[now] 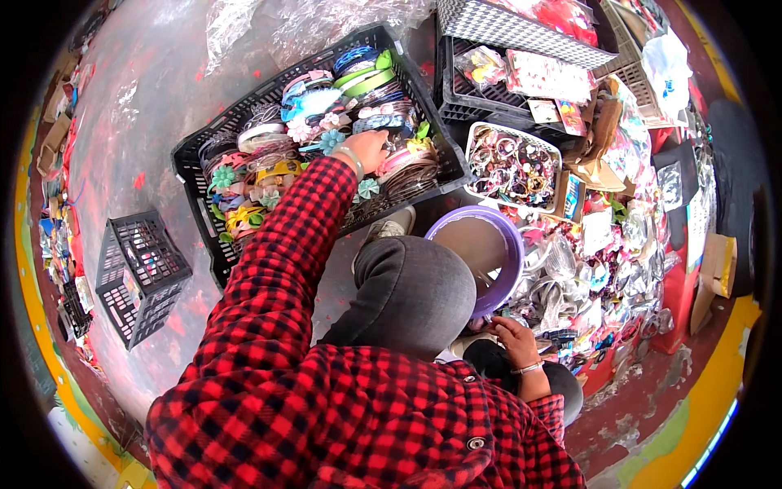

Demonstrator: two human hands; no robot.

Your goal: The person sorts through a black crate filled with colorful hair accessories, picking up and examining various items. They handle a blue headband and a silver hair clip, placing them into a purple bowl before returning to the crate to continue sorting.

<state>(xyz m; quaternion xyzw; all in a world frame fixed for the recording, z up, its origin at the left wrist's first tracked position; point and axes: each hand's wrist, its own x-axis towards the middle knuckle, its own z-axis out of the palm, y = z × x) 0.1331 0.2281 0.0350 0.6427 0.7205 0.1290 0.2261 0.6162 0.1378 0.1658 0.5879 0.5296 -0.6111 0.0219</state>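
A large black plastic crate (pixel 189 167) is packed with rows of hair headbands (pixel 314 102), many decorated with bows and fabric flowers. My left hand (pixel 368 151) reaches into its right half, fingers curled down among the bands; what they grip is hidden. Close to that hand lie pink headbands (pixel 405 163) and a blue flower (pixel 329 140). Down by my right knee, my right hand (pixel 516 344) is held low beside the purple bucket (pixel 516 273), its fingers bent together. Anything small between those fingers cannot be made out.
A small black crate (pixel 142 273) sits on the floor at left. On the right are a white basket of hair ties and bracelets (pixel 515 167), a heap of plastic-bagged accessories (pixel 582 277), stacked crates (pixel 489 94) and cardboard (pixel 599 155). Clear plastic wrap (pixel 326 24) lies at the back.
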